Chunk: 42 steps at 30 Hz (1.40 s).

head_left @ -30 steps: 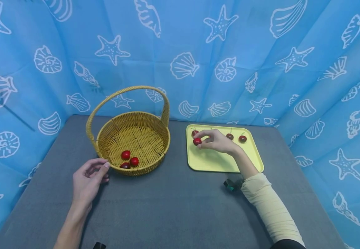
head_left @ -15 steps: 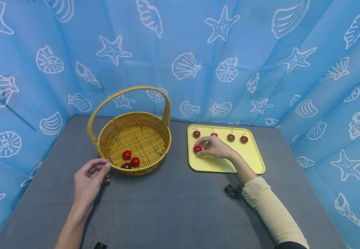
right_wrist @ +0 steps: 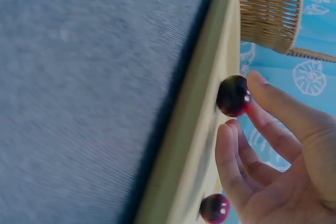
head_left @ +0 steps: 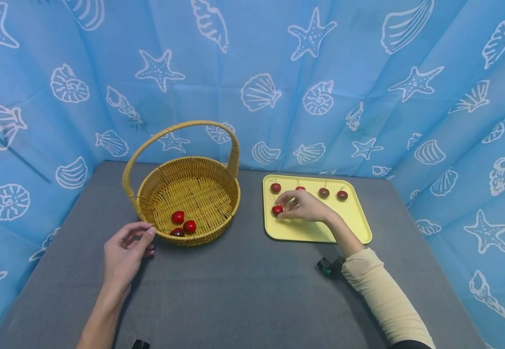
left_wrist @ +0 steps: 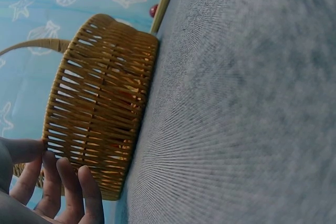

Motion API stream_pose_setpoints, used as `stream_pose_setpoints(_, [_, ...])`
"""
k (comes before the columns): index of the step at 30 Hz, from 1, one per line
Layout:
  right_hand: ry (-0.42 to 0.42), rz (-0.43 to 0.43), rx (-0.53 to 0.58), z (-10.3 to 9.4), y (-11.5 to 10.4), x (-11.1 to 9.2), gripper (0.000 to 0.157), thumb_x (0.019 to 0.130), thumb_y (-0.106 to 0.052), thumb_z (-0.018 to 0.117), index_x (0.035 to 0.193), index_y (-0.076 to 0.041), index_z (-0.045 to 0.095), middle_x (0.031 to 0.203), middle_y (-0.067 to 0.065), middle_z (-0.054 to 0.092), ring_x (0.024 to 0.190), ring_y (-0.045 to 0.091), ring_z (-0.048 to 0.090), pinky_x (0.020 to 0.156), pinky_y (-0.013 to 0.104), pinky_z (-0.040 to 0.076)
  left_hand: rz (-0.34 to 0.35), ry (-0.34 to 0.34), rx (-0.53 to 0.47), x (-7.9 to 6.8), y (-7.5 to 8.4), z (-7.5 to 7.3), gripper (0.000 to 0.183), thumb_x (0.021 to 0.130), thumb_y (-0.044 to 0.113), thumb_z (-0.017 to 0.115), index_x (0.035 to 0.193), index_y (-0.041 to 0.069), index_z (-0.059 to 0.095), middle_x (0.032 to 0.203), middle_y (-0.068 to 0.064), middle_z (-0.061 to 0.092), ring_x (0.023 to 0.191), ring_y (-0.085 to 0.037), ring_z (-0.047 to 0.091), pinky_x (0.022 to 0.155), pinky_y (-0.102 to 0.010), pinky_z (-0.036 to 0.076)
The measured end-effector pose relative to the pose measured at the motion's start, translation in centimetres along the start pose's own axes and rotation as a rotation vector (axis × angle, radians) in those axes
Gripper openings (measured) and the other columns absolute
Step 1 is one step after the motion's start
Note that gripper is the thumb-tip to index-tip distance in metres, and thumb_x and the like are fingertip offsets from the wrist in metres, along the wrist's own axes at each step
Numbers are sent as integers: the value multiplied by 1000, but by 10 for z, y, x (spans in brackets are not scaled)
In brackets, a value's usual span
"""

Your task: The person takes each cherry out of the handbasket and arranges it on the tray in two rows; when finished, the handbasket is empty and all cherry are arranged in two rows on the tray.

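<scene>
On one tray [head_left: 300,231] sit five cherries [head_left: 277,210]; one basket [head_left: 200,191] holds three.

Basket [head_left: 197,191] stands left of tray [head_left: 353,220], cherries [head_left: 178,217] in both

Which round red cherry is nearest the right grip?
The cherry pinched in the right grip; in the head view, others lie in the yellow woven basket or along the far side of the yellow rectangular tray.

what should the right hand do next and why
Probably ease the right hand up and clear of the cherry at its fingertips: that cherry appears to rest on the yellow tray, so likely needs no holding, while three other cherries lie in the basket.
</scene>
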State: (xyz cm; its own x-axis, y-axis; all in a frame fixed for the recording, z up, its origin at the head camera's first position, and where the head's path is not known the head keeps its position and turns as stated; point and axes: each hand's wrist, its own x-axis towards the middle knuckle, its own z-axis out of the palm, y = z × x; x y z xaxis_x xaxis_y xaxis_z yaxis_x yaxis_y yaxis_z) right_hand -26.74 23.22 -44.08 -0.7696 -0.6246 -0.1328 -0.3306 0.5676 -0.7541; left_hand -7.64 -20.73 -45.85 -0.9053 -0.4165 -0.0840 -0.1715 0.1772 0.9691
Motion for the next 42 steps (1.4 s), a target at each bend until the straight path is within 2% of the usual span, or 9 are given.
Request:
stream_pose_setpoints(4, [10,-46,-7,-5,-7,-2,32,94,-8,85,122,3,73,117,23,76,100,32,77,81,27,66,1,2,-4,0,0,1,32,104,30,77,129,11,70,99,11,72,82,-12,76,72,-23,67])
stream_pose_setpoints(9, [28,-76,0,-10,-27,0,34,95,-7,83,124,5,72,123,24,75,105,37,77,85,32,67,11,9,-14,0,0,1,31,103,28,77,127,9,71,98,9,72,80,-13,75,71,-24,67])
stream_pose_setpoints(14, [34,-94,28,-11,-50,6,33,97,-9,82,127,0,72,124,23,73,106,29,75,91,35,67,17,18,-15,-1,0,2,29,103,27,77,125,10,71,98,9,72,79,-13,75,70,-24,67])
stream_pose_setpoints(20, [36,-174,32,-10,-78,18,30,96,-11,83,125,-8,75,118,11,77,101,23,73,88,34,66,16,21,0,-1,1,2,29,104,29,76,125,11,71,97,11,71,79,-14,75,70,-24,67])
stream_pose_setpoints(24, [8,-219,78,-7,-96,28,32,96,-9,83,127,-7,74,121,12,77,104,22,74,91,33,66,18,17,1,-1,1,2,29,104,29,76,126,11,71,99,7,72,79,-13,75,70,-24,67])
stream_pose_setpoints(27, [-22,-244,138,-2,-108,38,34,97,-6,81,129,-3,73,125,16,74,106,23,73,97,40,67,18,17,5,-2,1,1,29,104,29,76,126,11,71,99,6,72,80,-13,75,70,-24,67])
stream_pose_setpoints(32, [-64,-289,176,7,-122,57,35,97,-5,80,130,-2,72,128,17,73,109,22,74,104,49,65,17,20,7,-2,0,2,29,104,29,76,126,11,71,100,5,72,80,-14,75,70,-24,67])
stream_pose_setpoints(37, [-133,-319,166,17,-136,77,36,96,-6,82,131,-4,72,130,14,74,109,22,75,103,48,65,21,22,7,-2,1,2,29,104,28,76,126,10,71,101,4,73,81,-14,75,70,-24,67])
stream_pose_setpoints(42, [-200,-341,140,25,-152,98,39,96,-7,82,133,-3,71,130,14,74,110,24,75,104,41,64,5,24,10,-1,2,2,29,103,29,77,126,12,71,100,7,73,81,-13,75,71,-25,67])
